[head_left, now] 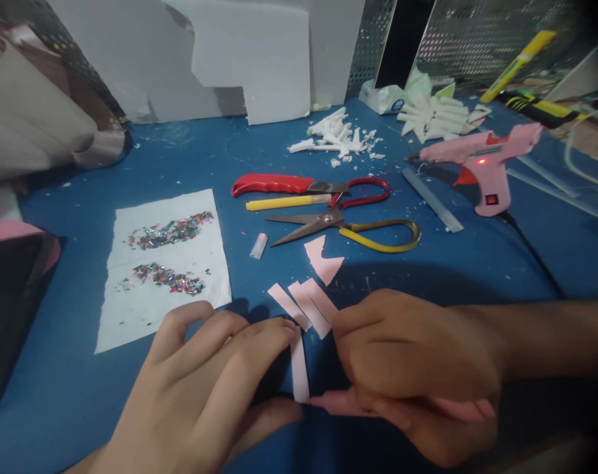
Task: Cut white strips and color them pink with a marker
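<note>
My left hand [210, 382] steadies a narrow pink paper strip [299, 368], its fingertips at the far end and the thumb beside the near end. In my right hand [412, 368] is a pink marker [343, 401], held low and almost level, its tip touching the strip's near end. Just beyond my hands lie several more pink paper strips [308, 308] and a notched pink paper scrap [323, 260]. Scissors [328, 220] with red and yellow handles rest open behind them, next to a red-handled cutter [279, 184], a yellow pen [283, 203] and a small pale cap [259, 245].
On the left, a white paper sheet [155, 322] carries two heaps of glittery bits, near a dark tablet [7, 309]. A pink glue gun [496, 164] with a lit red light stands at right by a translucent stick [431, 201]. White scraps [338, 135] are piled behind.
</note>
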Motion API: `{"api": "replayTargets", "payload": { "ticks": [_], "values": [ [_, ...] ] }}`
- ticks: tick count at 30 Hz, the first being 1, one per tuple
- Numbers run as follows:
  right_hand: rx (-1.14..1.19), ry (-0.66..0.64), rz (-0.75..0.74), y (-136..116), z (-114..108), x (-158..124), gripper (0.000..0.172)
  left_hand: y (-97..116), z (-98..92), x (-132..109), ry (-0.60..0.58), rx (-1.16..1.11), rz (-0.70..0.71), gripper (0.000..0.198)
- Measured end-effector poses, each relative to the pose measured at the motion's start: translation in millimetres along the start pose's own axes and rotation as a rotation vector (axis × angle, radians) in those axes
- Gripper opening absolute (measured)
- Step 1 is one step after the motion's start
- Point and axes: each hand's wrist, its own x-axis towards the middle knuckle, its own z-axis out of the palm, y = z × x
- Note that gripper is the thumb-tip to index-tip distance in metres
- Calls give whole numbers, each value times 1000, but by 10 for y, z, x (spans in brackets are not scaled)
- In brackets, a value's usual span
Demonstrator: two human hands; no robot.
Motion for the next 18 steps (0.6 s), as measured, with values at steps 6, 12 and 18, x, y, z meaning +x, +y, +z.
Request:
{"api": "replayTargets", "payload": {
  "ticks": [6,12,18],
  "values": [
    [18,-42,20,10,-1,-8,22,-9,-2,16,-1,-24,30,38],
    [-16,33,60,42,-26,-40,19,-15,-4,49,-6,-12,13,34],
    [-79,48,37,47,-45,-48,21,-17,-14,51,-18,-15,-3,39]
  ]
}}
